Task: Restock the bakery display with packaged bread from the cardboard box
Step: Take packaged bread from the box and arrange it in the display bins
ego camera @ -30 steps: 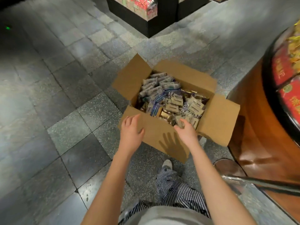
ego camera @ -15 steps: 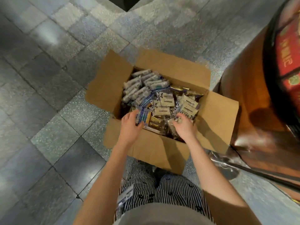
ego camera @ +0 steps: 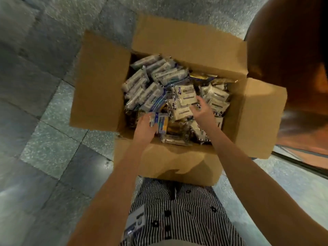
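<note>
An open cardboard box (ego camera: 99, 89) stands on the floor with its four flaps spread, filled with several packaged breads. Grey-wrapped packs (ego camera: 145, 86) lie at the left, cream-labelled packs (ego camera: 186, 95) in the middle and right. My left hand (ego camera: 144, 129) is inside the box near its front edge and grips a small blue and yellow pack (ego camera: 160, 123). My right hand (ego camera: 201, 110) reaches into the middle, its fingers spread and touching the cream-labelled packs without closing on one.
The box sits on grey stone floor tiles (ego camera: 49, 139). A rounded brown wooden display base (ego camera: 292, 59) rises close to the right of the box. My striped apron (ego camera: 177, 215) hangs below the box's front flap.
The view has dropped closer over the box. Both hands have gone from the front wall into the box; the left has taken hold of a blue and yellow pack, the right has moved further in.
</note>
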